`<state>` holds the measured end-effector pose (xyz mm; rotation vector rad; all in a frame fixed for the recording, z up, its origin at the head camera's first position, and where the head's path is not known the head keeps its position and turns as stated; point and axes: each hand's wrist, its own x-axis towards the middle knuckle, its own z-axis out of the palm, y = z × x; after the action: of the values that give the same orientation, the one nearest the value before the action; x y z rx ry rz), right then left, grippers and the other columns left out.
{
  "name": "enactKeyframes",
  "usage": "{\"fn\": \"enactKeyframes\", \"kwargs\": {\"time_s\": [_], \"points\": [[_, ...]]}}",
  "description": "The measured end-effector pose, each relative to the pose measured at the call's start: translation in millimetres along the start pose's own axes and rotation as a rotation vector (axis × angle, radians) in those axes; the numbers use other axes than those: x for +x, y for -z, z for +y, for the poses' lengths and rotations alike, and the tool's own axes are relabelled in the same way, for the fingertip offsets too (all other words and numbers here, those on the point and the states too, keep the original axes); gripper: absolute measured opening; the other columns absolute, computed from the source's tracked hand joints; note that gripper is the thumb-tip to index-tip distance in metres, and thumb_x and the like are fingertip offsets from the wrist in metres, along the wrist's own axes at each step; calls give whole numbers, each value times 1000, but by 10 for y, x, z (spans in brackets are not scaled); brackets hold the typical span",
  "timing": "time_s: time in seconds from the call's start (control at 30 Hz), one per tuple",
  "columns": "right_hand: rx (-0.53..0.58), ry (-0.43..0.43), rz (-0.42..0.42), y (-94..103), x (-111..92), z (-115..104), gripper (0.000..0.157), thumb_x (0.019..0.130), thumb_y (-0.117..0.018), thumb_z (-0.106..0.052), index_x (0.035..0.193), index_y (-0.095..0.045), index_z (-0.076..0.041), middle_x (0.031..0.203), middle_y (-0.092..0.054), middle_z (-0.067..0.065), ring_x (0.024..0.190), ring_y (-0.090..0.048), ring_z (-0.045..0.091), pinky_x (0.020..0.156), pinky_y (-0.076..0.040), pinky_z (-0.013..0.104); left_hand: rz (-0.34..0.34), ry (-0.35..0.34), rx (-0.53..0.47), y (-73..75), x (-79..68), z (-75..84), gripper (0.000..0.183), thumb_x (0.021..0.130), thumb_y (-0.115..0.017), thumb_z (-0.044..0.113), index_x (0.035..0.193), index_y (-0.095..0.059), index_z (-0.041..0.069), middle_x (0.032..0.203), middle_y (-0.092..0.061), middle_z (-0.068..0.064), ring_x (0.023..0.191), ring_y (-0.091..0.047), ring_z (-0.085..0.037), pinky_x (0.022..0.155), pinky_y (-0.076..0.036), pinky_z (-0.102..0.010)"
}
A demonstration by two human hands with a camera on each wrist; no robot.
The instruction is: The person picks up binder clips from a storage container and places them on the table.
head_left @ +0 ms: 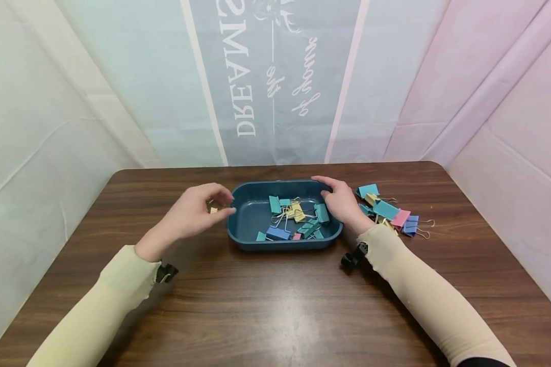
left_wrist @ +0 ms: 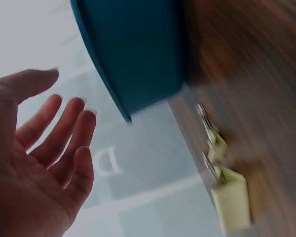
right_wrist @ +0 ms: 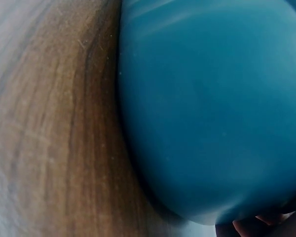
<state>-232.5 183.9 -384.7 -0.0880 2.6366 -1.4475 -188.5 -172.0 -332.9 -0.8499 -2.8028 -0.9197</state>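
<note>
A dark teal plastic tray (head_left: 252,214) stands on the table with several binder clips (head_left: 297,210) inside, in green, yellow, blue and pink. My right hand (head_left: 342,204) grips the tray's right end at its back corner, thumb over the rim. The tray's outer wall (right_wrist: 212,108) fills most of the right wrist view. Just off the left end, my left hand (head_left: 195,211) is held with fingers loosely bent and nothing in them. Beyond it on the table lie two yellow binder clips (left_wrist: 231,200), mostly hidden by that hand in the head view.
Right of the tray, partly behind my right hand, is a loose pile of binder clips (head_left: 386,210) in green, pink, blue and yellow. The brown wooden table (head_left: 257,300) ends at a printed curtain (head_left: 275,102) at the back. Pale fabric hangs on both sides.
</note>
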Motion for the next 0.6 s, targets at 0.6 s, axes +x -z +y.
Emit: {"fn": "enactKeyframes", "kwargs": {"time_s": [0.6], "points": [[0, -5, -3, 4, -1, -15, 48, 104, -41, -3, 147, -50, -23, 154, -40, 9, 134, -44, 29, 104, -38, 53, -379, -187, 284, -416, 329, 233, 40, 80, -85, 37, 113, -71, 19, 112, -66, 5, 98, -60, -15, 83, -52, -34]]}}
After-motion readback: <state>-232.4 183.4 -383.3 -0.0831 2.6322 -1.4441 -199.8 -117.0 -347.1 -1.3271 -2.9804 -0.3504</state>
